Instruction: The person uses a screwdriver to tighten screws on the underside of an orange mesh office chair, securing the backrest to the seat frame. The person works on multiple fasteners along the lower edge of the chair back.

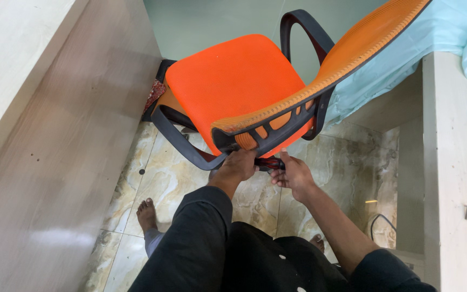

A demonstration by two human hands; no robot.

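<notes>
Head view, looking down: orange office chair (pixel 236 81) tilted over the marbled floor (pixel 163 178), between a pale wooden panel (pixel 55 151) and a light bench (pixel 455 178) draped with pale blue cloth (pixel 460 32). Left hand (pixel 238 165) with grip clamped on the black lower frame of the mesh backrest (pixel 320 81). Right hand (pixel 294 174) just beside, fingers closed on a dark red-black part there. Bare foot (pixel 147 214) on the tiles.

Chair seat (pixel 233 81): orange woven cloth, matt, fine texture. Backrest (pixel 352 48): orange mesh on a black plastic frame (pixel 277 138), semi-matt. Armrests (pixel 306 30): black plastic, smooth. Floor (pixel 163 178): glossy marble-look tile, beige veining. Side panels (pixel 66 146): pale wood-grain laminate, slight sheen. Sheet (pixel 449 27): light blue cloth, matt.
</notes>
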